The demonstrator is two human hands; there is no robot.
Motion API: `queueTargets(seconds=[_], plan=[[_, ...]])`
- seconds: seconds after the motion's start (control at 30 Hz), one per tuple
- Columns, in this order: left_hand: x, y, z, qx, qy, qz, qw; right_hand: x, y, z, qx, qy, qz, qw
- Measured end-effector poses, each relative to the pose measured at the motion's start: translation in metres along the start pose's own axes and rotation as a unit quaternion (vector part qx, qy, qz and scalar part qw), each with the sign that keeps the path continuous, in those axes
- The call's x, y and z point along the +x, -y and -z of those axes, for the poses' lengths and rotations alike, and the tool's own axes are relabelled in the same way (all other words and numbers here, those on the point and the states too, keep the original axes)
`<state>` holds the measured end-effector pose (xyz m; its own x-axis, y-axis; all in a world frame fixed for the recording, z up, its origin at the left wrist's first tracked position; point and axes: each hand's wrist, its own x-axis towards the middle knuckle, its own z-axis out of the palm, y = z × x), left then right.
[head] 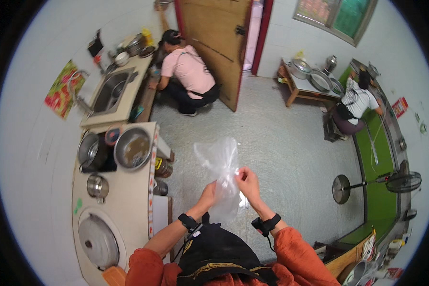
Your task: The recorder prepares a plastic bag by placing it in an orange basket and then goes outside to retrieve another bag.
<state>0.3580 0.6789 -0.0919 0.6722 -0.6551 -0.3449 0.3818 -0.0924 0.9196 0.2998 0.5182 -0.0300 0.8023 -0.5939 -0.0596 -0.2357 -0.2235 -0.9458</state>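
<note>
A clear plastic bag (224, 157) is stretched out in front of me over the grey floor, its wide end fanned away from my body and its other end hanging near my black apron (221, 250). On the left edge of the bag, my left hand (208, 194) grips the gathered plastic. Higher up, my right hand (248, 182) pinches the bag's right side between thumb and fingers. The bag looks bunched between the two hands. Nothing can be made out inside it. Black bands sit on both wrists.
On my left, a counter (136, 200) bears a steel basin (132, 148), a pot (89, 152) and a lidded wok (98, 241). One person (189, 71) squats beside the sink (112, 93); another person (355, 100) sits at the green cabinets (379, 153). A pedestal fan (403, 181) stands right.
</note>
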Motion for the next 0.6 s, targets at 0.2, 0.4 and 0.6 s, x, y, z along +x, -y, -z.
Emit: queueTargets(seconds=[0.2, 0.4, 0.6], plan=[[0.127, -0.090, -0.081, 0.161, 0.068, -0.143, 0.974, 0.126, -0.068, 0.089, -0.063, -0.182, 0.006, 0.981], [0.270, -0.126, -0.176, 0.298, 0.141, -0.174, 0.928, 0.194, -0.061, 0.192, 0.021, -0.191, -0.092, 0.977], [0.452, -0.142, -0.217, 0.222, 0.117, -0.149, 0.956, 0.285, -0.067, 0.301, 0.197, -0.329, -0.067, 0.921]])
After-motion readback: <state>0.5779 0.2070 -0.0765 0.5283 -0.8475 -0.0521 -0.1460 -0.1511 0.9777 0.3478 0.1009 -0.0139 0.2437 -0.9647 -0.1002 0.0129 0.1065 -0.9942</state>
